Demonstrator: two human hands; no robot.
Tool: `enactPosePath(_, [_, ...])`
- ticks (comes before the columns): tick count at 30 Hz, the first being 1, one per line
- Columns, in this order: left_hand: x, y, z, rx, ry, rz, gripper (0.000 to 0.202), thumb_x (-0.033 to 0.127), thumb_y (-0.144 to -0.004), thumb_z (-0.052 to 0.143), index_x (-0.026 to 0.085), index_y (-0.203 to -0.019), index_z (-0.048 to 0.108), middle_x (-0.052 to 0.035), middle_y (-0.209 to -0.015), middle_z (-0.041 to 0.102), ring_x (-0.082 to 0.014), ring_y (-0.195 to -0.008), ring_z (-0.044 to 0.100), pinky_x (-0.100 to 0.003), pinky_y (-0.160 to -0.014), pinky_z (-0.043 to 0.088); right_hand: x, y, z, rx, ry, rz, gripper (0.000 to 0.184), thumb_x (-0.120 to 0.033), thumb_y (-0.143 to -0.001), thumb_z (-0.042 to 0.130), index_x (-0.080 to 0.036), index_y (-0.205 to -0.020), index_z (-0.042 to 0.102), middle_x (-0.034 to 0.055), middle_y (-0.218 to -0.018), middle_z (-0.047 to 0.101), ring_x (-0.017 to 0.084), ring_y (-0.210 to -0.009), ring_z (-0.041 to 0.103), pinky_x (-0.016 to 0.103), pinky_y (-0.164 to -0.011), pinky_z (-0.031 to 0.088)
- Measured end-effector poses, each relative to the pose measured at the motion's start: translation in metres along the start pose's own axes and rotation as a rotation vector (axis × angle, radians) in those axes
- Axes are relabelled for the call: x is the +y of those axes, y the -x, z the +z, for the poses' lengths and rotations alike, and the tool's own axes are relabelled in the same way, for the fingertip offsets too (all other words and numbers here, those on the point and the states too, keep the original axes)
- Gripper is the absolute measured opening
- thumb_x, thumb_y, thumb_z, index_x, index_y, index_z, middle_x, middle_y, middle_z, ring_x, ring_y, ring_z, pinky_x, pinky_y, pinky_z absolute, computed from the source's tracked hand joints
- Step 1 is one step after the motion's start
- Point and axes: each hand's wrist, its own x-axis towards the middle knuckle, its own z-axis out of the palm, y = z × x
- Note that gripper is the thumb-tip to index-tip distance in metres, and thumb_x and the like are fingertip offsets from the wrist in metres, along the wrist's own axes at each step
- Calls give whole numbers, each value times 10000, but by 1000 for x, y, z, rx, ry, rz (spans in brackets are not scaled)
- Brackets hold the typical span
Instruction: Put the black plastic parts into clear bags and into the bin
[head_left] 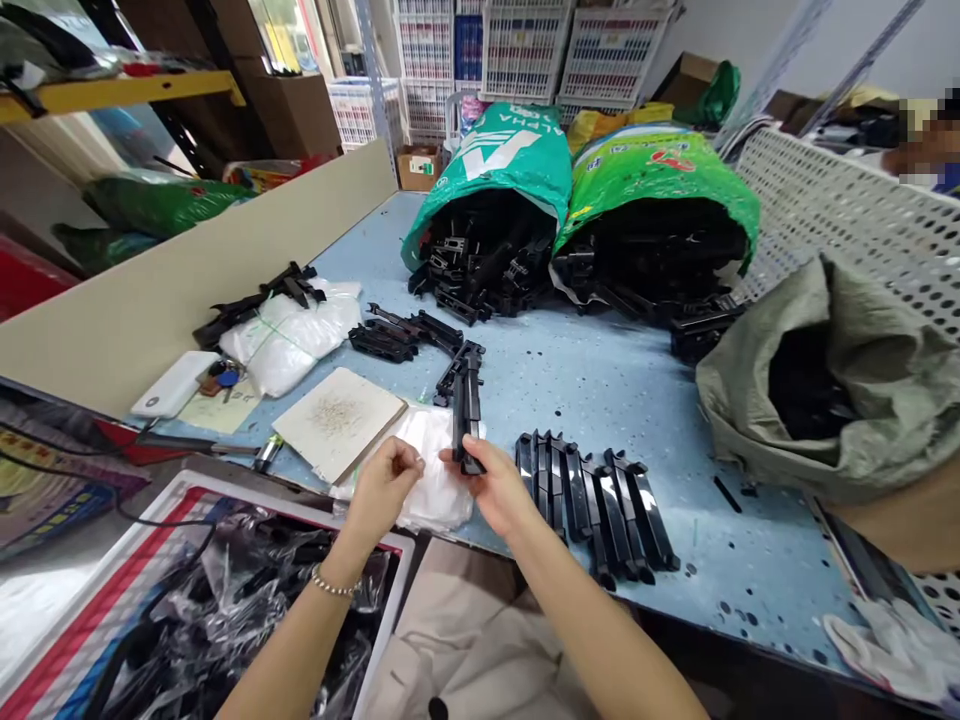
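My right hand grips the lower end of a long black plastic part, held nearly upright over the front of the table. To its left my left hand has its fingers curled together in a pinch; whatever they hold, if anything, is too small to make out. Beneath both hands lies a stack of clear plastic bags. A row of similar black parts rests on the table right of my right hand. More loose black parts lie beyond the hands.
A teal sack and a green sack spill black parts at the back. A grey-green sack stands at right. Left are a square board, a white power bank and a crate of bagged parts.
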Motion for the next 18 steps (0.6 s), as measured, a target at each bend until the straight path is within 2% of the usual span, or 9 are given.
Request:
enactPosePath(3, [9,5,-13,-44,-489,201,262,48,-756,414,181,-776,639,-104,-991,639,-232,-907,601,-379,-810,487,4,-2,-2,37,134,-28,367,-433,-657,776,-141,-834,644,69,-805,733,148,-707,638,253,-658,498])
enactPosePath(5, [11,6,-17,-89,-724,239,359,12,-755,400,168,-899,690,-137,-1104,636,-274,-963,597,-425,-847,482,0,3,-4,39,198,-77,388,-421,-642,785,-146,-879,649,61,-835,730,146,-732,625,253,-675,479])
enactPosePath(8, [5,2,-13,-84,-738,264,462,19,-776,410,167,-1151,634,-126,-1136,635,-273,-1022,591,-416,-892,487,-9,22,-14,-38,205,-71,352,-397,-676,764,-150,-905,661,48,-821,722,142,-723,619,247,-666,464])
enactPosePath(10, [-4,-5,-8,-68,-590,246,482,42,-781,423,177,-1209,600,-110,-1129,625,-230,-969,612,-374,-872,511,-9,38,-26,-216,92,121,397,-461,-742,679,-137,-970,664,58,-773,713,134,-616,605,238,-576,451])
enactPosePath(12, [-13,-12,-4,-97,-439,206,484,65,-765,451,182,-1212,595,-102,-1140,605,-185,-855,627,-339,-807,540,-2,50,-40,-375,-41,406,479,-515,-777,599,-104,-1014,659,81,-731,705,121,-518,580,216,-484,423])
enactPosePath(13, [-18,-15,-5,-115,-390,190,505,67,-749,464,181,-1226,584,-105,-1168,588,-163,-800,624,-328,-776,549,3,54,-47,-395,-96,536,497,-522,-780,584,-85,-1004,660,90,-711,701,111,-488,570,197,-451,408])
enactPosePath(15, [-22,-17,-8,-134,-352,169,582,65,-730,473,177,-1298,523,-129,-1260,532,-132,-728,616,-318,-737,561,14,56,-58,-334,-195,709,483,-507,-789,583,-64,-964,661,90,-670,689,84,-453,551,153,-412,384])
enactPosePath(17, [-20,-12,-13,-118,-398,168,650,62,-743,454,169,-1384,428,-170,-1352,458,-141,-756,635,-335,-750,569,21,54,-63,-266,-270,772,477,-502,-801,580,-61,-965,653,75,-643,678,61,-423,520,125,-386,361])
enactPosePath(18, [-16,-7,-15,-114,-438,186,669,58,-757,437,163,-1416,383,-189,-1388,424,-173,-842,651,-358,-793,566,22,52,-64,-260,-288,780,483,-508,-803,577,-62,-975,647,68,-636,674,55,-410,504,121,-375,354])
